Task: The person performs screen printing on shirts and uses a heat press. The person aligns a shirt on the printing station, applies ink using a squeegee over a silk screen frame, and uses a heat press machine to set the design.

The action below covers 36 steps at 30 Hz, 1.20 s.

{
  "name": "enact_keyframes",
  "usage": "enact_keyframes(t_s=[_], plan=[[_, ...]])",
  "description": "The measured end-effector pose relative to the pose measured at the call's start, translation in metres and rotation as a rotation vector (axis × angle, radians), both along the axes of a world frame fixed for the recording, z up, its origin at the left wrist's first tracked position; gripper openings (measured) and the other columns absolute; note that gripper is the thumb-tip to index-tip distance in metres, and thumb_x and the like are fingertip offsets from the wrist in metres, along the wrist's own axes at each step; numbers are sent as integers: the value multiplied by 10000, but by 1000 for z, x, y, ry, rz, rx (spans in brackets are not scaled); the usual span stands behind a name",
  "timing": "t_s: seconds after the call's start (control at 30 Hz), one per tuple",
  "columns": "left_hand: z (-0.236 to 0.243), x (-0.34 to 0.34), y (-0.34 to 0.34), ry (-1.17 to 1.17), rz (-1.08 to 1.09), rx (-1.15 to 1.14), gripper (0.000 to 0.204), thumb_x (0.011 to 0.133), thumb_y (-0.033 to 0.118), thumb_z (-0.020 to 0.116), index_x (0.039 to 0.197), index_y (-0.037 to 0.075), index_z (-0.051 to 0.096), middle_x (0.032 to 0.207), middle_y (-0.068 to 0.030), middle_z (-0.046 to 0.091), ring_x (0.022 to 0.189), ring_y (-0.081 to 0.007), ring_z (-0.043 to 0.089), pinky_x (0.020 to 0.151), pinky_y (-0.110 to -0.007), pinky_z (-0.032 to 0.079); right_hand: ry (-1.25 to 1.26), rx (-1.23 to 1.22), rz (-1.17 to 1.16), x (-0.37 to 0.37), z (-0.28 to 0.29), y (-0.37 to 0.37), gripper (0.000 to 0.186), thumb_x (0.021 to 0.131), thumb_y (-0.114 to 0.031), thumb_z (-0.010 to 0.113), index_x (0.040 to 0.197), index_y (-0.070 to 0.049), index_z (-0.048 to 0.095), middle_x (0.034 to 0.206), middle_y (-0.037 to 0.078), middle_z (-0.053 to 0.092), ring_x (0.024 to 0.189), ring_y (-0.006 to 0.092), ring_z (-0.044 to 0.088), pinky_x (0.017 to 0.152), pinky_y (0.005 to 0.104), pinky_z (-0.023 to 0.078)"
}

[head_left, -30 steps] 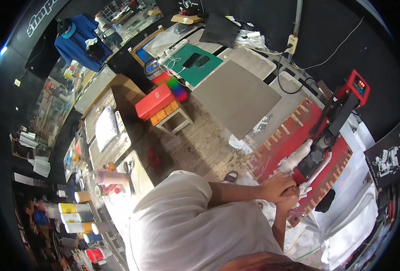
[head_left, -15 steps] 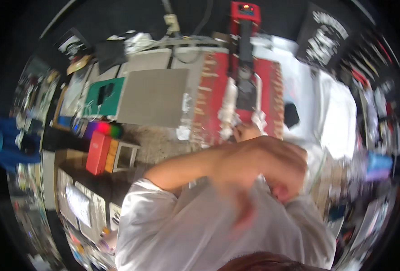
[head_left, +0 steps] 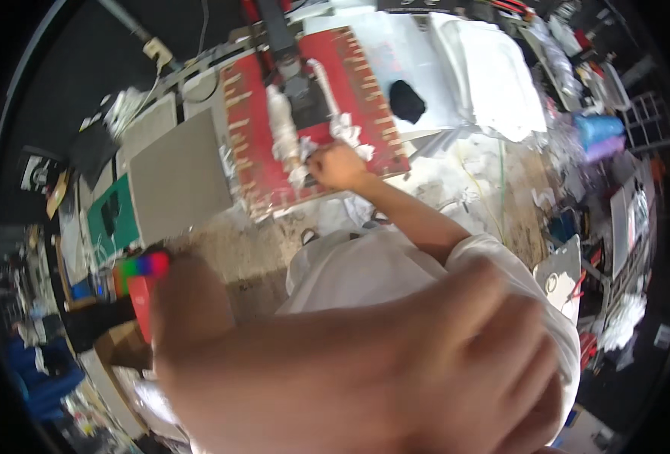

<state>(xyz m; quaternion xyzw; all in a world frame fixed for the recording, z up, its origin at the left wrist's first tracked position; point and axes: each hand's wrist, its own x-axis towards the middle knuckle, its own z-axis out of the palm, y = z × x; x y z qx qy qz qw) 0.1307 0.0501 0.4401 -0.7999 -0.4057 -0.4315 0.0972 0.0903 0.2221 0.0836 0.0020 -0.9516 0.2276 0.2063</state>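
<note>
A press machine point(head_left: 297, 79) stands on a red board point(head_left: 252, 113) with pale strips along its edges, at the top middle. White wrapped bars point(head_left: 280, 121) and crumpled white material lie along both sides of the machine. My right hand point(head_left: 339, 165) is at the machine's front, fingers curled beside the left wrapped bar on something I cannot make out. My left hand point(head_left: 456, 356) crosses the lower frame very close to the camera, large and blurred, with bent fingers; I cannot tell whether it holds anything.
Grey boards point(head_left: 180, 170) and a green mat point(head_left: 127, 197) lie to the left, with a red box point(head_left: 140, 303) below. White sheets point(head_left: 486, 76) and a black cloth point(head_left: 407, 102) are at the right. Sandalled feet point(head_left: 308, 236) show on the wooden floor point(head_left: 259, 261).
The view has swung round to face the press. My left hand has left the machine and risen close to the camera; my right hand remains at the press front.
</note>
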Motion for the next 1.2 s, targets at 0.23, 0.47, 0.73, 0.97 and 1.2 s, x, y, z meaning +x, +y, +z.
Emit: enact_keyframes(t_s=[0.23, 0.47, 0.73, 0.97, 1.2], plan=[[3, 7, -1, -153, 21, -105, 329, 875, 361, 673, 906, 36, 631, 828, -62, 613, 788, -221, 612, 728, -362, 492, -21, 32, 21, 0, 10, -5, 228, 836, -252, 600, 723, -78, 695, 752, 103, 685, 748, 288, 672, 790, 422, 488], [-165, -189, 69, -667, 700, -637, 387, 913, 344, 718, 1049, 1, 599, 1018, -72, 643, 934, -160, 599, 825, -284, 469, -4, 59, 106, 5, 24, -12, 412, 921, -411, 562, 725, -75, 697, 754, 112, 672, 771, 286, 658, 788, 423, 474], [-313, -253, 123, -1173, 1290, -877, 989, 736, 679, 726, 1274, -127, 529, 1356, -316, 526, 1279, -391, 517, 1061, -415, 405, 73, 180, 142, 21, 18, 2, 441, 830, -503, 653, 888, -71, 721, 828, 100, 666, 833, 276, 634, 815, 407, 460], [-363, -332, 94, -1520, 744, -635, 852, 690, 521, 839, 1297, -24, 592, 1250, -139, 631, 1166, -255, 562, 988, -409, 420, -143, 217, 207, -10, 19, -15, 643, 818, -686, 572, 909, -71, 737, 929, 153, 707, 887, 311, 668, 849, 446, 486], [-336, -256, 130, -1460, 821, -692, 691, 797, 518, 766, 1193, -38, 656, 1154, -158, 692, 1004, -253, 656, 897, -391, 479, -46, 142, 138, 13, -13, 7, 620, 782, -650, 644, 740, -36, 716, 738, 118, 668, 794, 260, 659, 777, 383, 499]])
